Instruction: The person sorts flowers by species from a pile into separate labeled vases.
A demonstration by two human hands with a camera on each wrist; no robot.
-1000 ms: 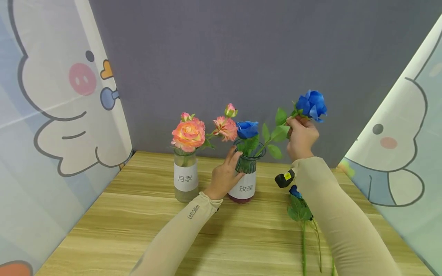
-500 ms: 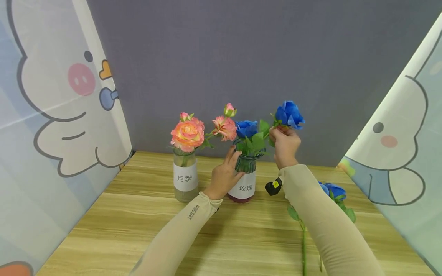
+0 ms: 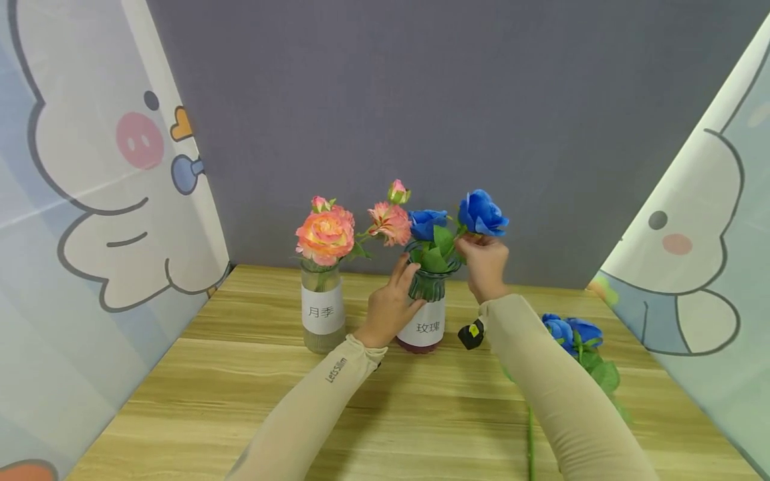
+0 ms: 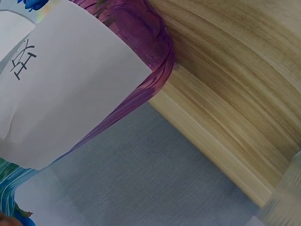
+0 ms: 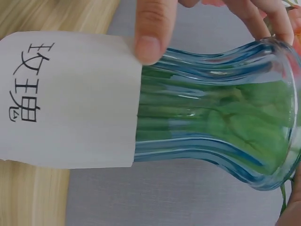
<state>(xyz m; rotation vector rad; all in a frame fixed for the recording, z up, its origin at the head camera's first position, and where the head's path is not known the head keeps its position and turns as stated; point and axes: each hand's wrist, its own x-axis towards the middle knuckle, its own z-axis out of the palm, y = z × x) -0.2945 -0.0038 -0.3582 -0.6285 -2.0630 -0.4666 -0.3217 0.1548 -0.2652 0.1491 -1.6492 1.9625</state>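
My left hand (image 3: 390,308) steadies a blue-green fluted glass vase (image 3: 426,288), thumb on its front and fingers up at the rim. In the right wrist view, that thumb (image 5: 153,35) presses by the edge of the white label (image 5: 70,99), which bears dark characters. My right hand (image 3: 484,266) pinches a blue rose (image 3: 482,214) just under its bloom, right of the rim. Its green leaves (image 3: 442,248) crowd the vase mouth, and green shows through the glass neck. Another blue rose (image 3: 426,224) stands in the same vase. The purple-tinted base (image 4: 146,37) fills part of the left wrist view.
Left of it stands a clear labelled vase (image 3: 323,342) with orange-pink flowers (image 3: 327,237), one spray leaning toward the blue roses. More blue roses (image 3: 583,332) lie on the wooden table (image 3: 198,414) at right, partly behind my right sleeve. A grey panel (image 3: 385,100) closes the back.
My right hand has moved left and down with the blue rose, bringing its leaves to the vase mouth. The left hand has stayed at the vase. The lying roses are less covered now.
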